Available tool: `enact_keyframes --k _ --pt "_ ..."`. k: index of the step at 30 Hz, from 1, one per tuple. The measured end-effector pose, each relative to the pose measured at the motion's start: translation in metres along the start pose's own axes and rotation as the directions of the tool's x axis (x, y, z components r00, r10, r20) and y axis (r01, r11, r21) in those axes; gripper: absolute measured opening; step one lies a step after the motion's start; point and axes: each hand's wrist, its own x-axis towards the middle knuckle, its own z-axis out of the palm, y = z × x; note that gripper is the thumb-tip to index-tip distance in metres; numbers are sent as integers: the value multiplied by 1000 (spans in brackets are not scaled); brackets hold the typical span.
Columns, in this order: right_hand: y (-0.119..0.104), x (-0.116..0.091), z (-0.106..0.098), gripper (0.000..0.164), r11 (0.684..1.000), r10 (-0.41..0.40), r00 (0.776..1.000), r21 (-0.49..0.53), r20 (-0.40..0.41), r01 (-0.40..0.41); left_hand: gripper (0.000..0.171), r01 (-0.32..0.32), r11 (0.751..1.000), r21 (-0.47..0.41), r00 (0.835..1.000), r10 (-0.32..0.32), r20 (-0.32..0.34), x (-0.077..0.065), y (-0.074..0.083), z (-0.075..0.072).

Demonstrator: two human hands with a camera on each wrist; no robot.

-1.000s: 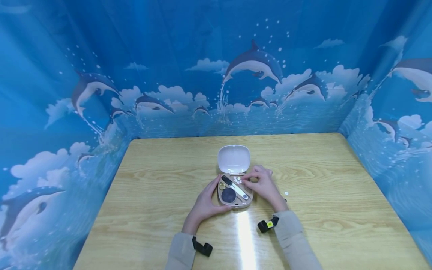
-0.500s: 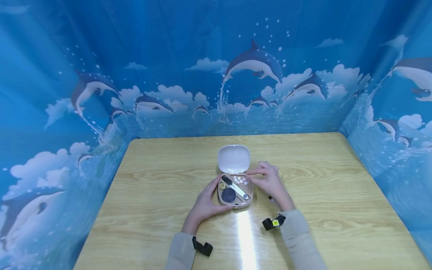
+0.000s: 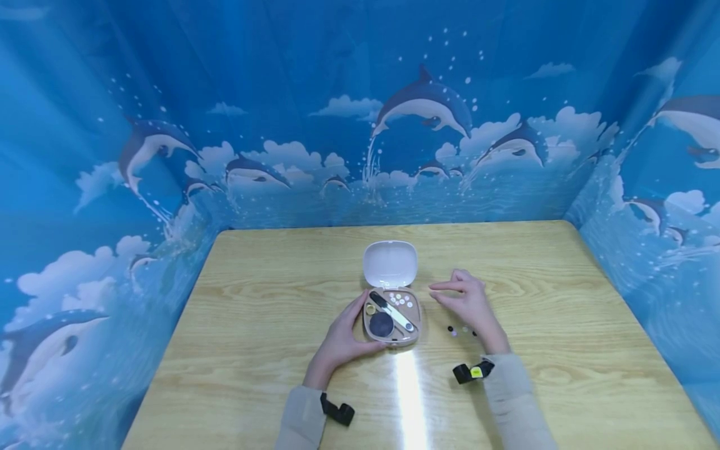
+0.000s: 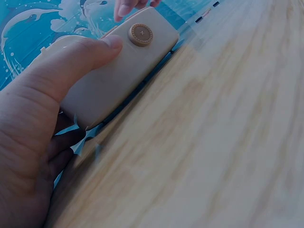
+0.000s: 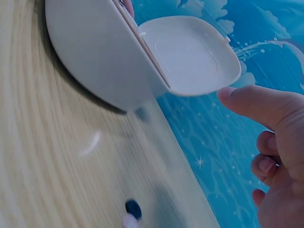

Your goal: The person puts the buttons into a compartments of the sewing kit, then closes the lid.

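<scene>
Left hand [image 3: 343, 340] grips the case [image 3: 414, 317]; right hand [image 3: 470, 305], relaxed, empty, hovers beside it. Tilting could spill its white discs [image 3: 402, 302].

There are two hands [image 3: 340, 340], one tabletop [image 3: 253, 312] and one box [image 3: 405, 342]. The box has one ring [image 3: 370, 309], one dark circle [image 3: 381, 325], one long tool [image 3: 395, 316] and at least six white buttons [image 3: 409, 304]. Past its right edge are two black bits [image 3: 450, 329] and two pale bits [image 3: 454, 334].

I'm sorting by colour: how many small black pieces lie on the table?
2: one black piece nearer the case, next to a pale piece, and another black piece close to the right hand, which may hide more.
</scene>
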Motion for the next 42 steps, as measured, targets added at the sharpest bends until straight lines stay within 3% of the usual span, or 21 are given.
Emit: enact_keyframes --k 13,30,42 --pt "14 -20 -21 16 993 118 993 -23 6 -118 121 -6 1000 2 1000 6 -3 1 1 1" --pt "34 -55 -19 13 994 101 994 -47 41 -99 121 17 1000 1 1000 -17 4 0 1 0" --pt "40 -66 -15 17 992 72 996 -108 60 -66 121 21 1000 9 1000 -21 3 -1 1 0"
